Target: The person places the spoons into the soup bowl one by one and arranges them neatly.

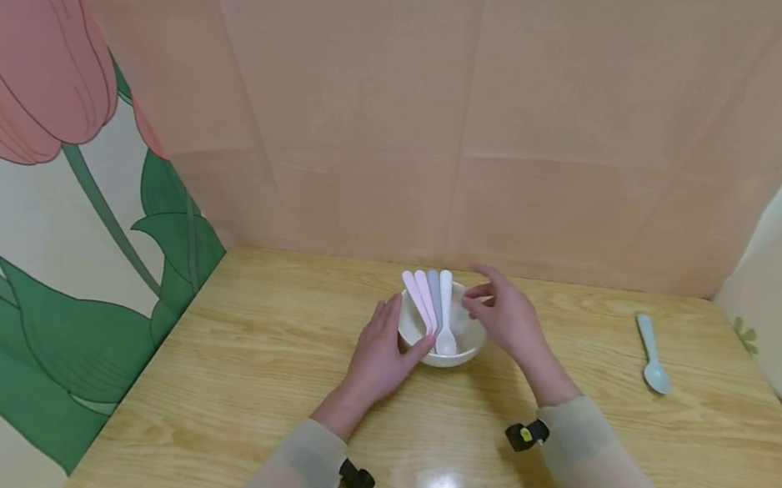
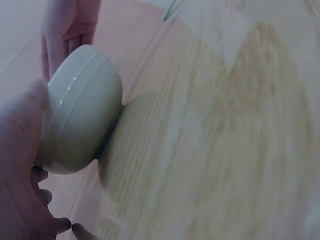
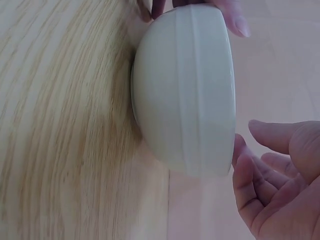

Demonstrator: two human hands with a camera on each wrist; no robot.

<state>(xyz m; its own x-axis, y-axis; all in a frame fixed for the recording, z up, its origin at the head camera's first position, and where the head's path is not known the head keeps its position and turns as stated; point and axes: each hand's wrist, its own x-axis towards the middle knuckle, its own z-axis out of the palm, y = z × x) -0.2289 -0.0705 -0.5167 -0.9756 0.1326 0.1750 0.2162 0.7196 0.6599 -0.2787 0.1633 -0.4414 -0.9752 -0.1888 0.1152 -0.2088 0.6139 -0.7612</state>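
A white bowl (image 1: 445, 361) stands on the table, holding two pink spoons (image 1: 424, 289), a grey one (image 1: 435, 288) and a white spoon (image 1: 444, 303). Their handles lean toward the far rim. My left hand (image 1: 381, 352) grips the bowl's left side, its thumb by the near rim and its fingers along the outer wall. At the right rim hovers my right hand (image 1: 507, 316), holding nothing, its fingers loosely bent. In the right wrist view its fingertips are close to the rim; contact is hard to tell. The bowl's wall hides the spoons in both wrist views.
A light blue spoon (image 1: 655, 375) lies on the wooden table (image 1: 247, 391) to the right of the bowl, bowl end toward me. Behind the table hangs a pinkish cloth backdrop (image 1: 381, 108); a tulip-printed panel (image 1: 27, 38) borders the left side.
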